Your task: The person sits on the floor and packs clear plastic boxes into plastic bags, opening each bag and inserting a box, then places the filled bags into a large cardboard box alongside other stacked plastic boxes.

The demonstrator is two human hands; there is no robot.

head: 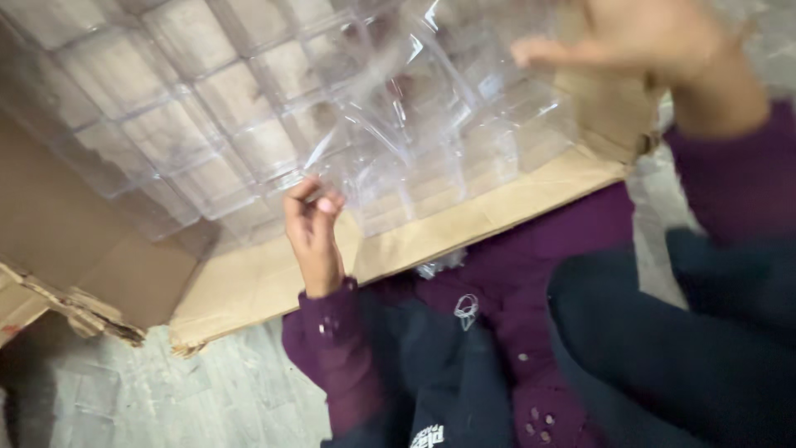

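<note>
- Many clear plastic boxes [174, 124], stacked in rows, fill a cardboard carton [83, 241] lying open on the floor [232, 390].
- Left hand [313, 228]: fingers pinched shut on a clear plastic sheet [390, 124] by the boxes.
- Right hand [638, 37]: blurred, raised over the carton's right edge; grip cannot be told.

A packing or storage workroom, by the look: an open cardboard carton [274, 274] full of clear plastic boxes [207, 116] on a bare concrete floor [207, 398].
</note>
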